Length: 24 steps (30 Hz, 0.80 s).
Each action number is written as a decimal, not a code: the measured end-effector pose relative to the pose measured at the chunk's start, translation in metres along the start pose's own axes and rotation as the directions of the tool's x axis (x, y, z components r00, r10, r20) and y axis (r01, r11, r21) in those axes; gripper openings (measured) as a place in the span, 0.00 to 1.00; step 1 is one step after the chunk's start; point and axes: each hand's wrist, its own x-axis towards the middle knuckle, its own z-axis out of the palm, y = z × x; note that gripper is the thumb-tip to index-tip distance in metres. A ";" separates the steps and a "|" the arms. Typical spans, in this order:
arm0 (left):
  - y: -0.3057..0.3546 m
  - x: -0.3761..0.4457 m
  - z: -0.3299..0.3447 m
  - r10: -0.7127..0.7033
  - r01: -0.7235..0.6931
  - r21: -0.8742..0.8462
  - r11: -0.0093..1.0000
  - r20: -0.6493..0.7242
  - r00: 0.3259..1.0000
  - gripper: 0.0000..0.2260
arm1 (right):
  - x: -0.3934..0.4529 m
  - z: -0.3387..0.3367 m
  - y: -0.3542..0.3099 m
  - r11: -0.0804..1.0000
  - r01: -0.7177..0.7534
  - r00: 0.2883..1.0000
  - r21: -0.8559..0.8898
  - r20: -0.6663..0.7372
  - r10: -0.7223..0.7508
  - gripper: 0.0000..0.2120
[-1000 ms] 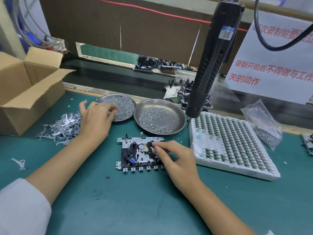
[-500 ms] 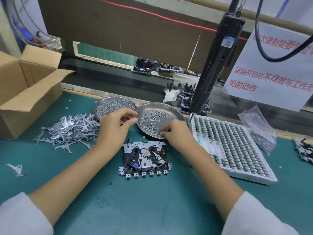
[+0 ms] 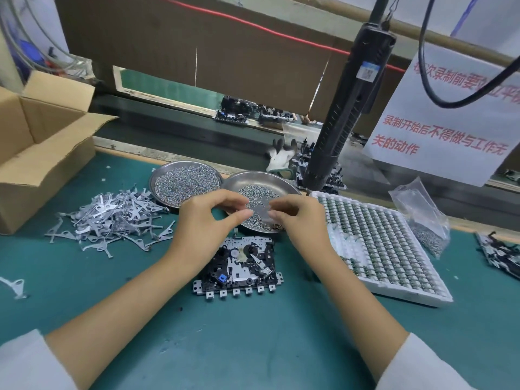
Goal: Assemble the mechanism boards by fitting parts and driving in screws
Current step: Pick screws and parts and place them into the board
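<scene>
Above the mechanism board (image 3: pixel 239 263), the left hand (image 3: pixel 202 218) and right hand (image 3: pixel 295 218) together pinch a blurred small metal part (image 3: pixel 260 212) over the screw dish (image 3: pixel 284 184).

A mechanism board (image 3: pixel 239 264) lies on the bench mat (image 3: pixel 253 347), a heap of metal levers (image 3: pixel 112 218) to its left and a parts tray (image 3: pixel 394 249) to its right. Behind the board sit two screw dishes (image 3: pixel 185 181), side by side. A cardboard box (image 3: pixel 36 153) stands far left of the board.
</scene>
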 end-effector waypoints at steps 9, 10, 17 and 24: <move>0.015 -0.012 0.007 0.164 -0.164 0.005 0.986 -0.034 0.986 0.08 | -0.031 -0.003 -0.007 0.609 -0.262 0.965 0.749 0.220 0.144 0.13; 0.014 -0.013 0.008 0.163 -0.164 -0.007 0.987 -0.033 0.986 0.08 | -0.032 -0.003 -0.006 0.592 -0.271 0.962 0.759 0.226 0.152 0.12; 0.008 -0.014 0.012 0.162 -0.164 -0.082 0.983 -0.033 0.986 0.08 | -0.035 -0.007 -0.004 0.542 -0.318 0.947 0.778 0.281 0.154 0.09; 0.005 -0.014 0.012 0.132 -0.135 -0.119 0.984 -0.032 0.991 0.09 | -0.035 -0.011 -0.007 0.563 -0.351 0.935 0.748 0.316 0.164 0.11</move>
